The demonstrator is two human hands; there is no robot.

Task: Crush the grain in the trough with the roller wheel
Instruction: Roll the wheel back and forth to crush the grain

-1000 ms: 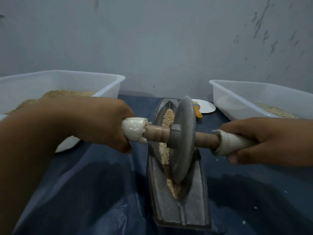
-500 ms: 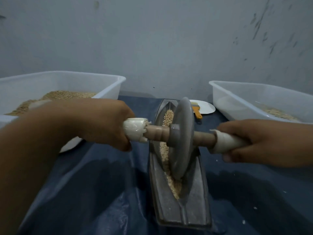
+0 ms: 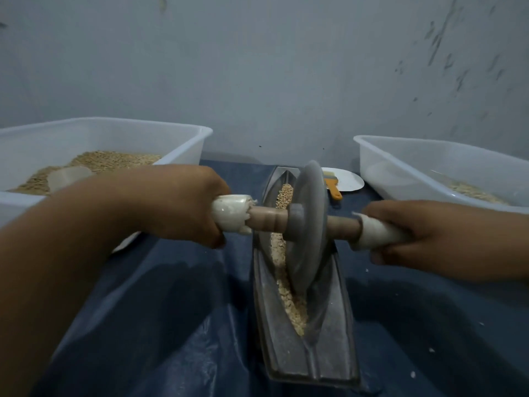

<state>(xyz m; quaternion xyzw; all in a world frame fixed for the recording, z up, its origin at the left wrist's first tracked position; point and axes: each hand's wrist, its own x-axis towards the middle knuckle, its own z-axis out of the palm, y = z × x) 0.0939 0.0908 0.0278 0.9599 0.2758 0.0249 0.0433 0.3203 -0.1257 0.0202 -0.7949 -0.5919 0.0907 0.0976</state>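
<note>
- Compared with a second ago, we see the roller wheel (image 3: pixel 307 224) sitting a little farther up the trough (image 3: pixel 329 348), so more crushed grain (image 3: pixel 294 310) lies bare at the near end; both hands keep their hold on the axle.
- Our left hand (image 3: pixel 171 204) has its fingers curled round the white-wrapped left handle (image 3: pixel 232 214); our right hand (image 3: pixel 440 239) grips the right handle (image 3: pixel 378 232) the same way.
- The wheel is a thin grey disc, upright on its edge in the groove, on a tan wooden axle.
- The trough is a narrow, dull metal, boat-shaped channel dusted with flour; whole kernels lie beyond the wheel.
- It rests on a creased dark blue sheet (image 3: pixel 143 325) before a scuffed grey wall (image 3: pixel 257 67).
- A white plastic tub (image 3: pixel 186 138) of grain stands at the left, another tub (image 3: pixel 386 156) at the right.
- A white plate (image 3: pixel 349 180) with an orange-handled brush (image 3: pixel 333 189) lies behind.
</note>
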